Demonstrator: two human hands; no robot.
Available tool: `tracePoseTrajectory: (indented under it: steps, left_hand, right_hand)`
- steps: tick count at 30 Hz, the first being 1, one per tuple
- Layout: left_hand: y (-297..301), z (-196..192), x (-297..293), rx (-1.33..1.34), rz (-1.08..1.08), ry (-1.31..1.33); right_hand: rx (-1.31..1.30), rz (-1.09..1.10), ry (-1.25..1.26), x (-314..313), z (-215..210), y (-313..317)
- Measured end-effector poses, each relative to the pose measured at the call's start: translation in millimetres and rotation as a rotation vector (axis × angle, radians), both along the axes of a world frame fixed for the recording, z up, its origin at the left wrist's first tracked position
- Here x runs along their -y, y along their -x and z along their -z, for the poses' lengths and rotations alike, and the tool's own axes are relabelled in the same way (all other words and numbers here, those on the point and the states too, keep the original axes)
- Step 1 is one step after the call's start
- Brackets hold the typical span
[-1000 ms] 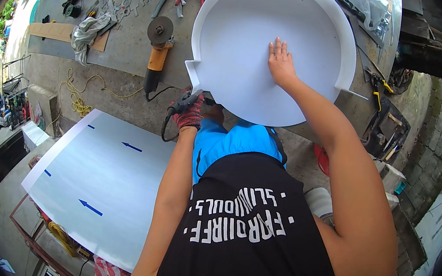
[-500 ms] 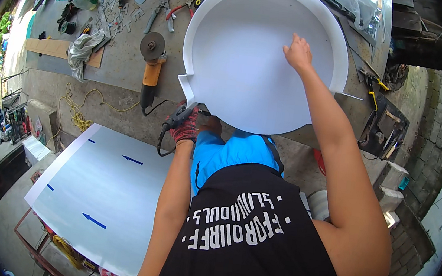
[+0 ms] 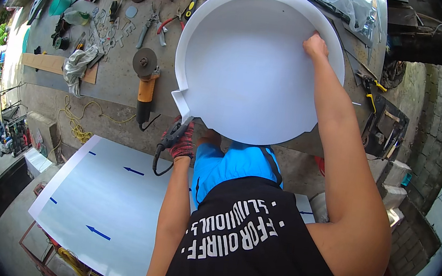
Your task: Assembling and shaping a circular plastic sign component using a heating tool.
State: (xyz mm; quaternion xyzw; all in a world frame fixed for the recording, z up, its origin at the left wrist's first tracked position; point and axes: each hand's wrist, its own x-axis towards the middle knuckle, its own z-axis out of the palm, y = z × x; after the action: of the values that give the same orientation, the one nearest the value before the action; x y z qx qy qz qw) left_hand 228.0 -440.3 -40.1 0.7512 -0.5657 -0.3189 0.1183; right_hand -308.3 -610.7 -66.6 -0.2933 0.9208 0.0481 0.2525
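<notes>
My left hand [image 3: 182, 144], in a red and black glove, is closed around a black corded hand tool [image 3: 172, 134]. The tool's front end is beside the bent end of a white rim strip. That strip stands along the far and side edges of a large round white panel [image 3: 249, 81], like a shallow tray, whose near edge overhangs the table towards me. My bare right hand [image 3: 316, 45] is inside the rim at the far right, fingers curled in close to the wall. Whatever the fingers may hold is hidden.
An angle grinder [image 3: 146, 88] lies on the metal table [image 3: 118, 80] left of the panel. Pliers [image 3: 148, 28], a grey cloth [image 3: 80, 65] and small cut letters are farther back. At lower left lies a white sheet [image 3: 111, 196] with blue arrows. Yellow-handled cutters [image 3: 371, 89] lie right.
My right hand has moved right, from pointing over the panel to the rim's inner wall, and its fingers have curled in. The panel sits slightly lower in view; my left hand still grips the tool.
</notes>
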Motion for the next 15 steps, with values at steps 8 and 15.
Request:
tracePoseTrajectory:
  steps: [8,15]
  left_hand:
    - [9.3,-11.5,5.5,-0.051,-0.025,-0.034]
    - [2.2,-4.7,2.8,0.095,0.047,-0.029]
  right_hand:
    - [-0.02,0.023,0.007,2.9,5.4,3.4]
    - [-0.045,-0.082,0.033,23.8,-3.4,-9.1]
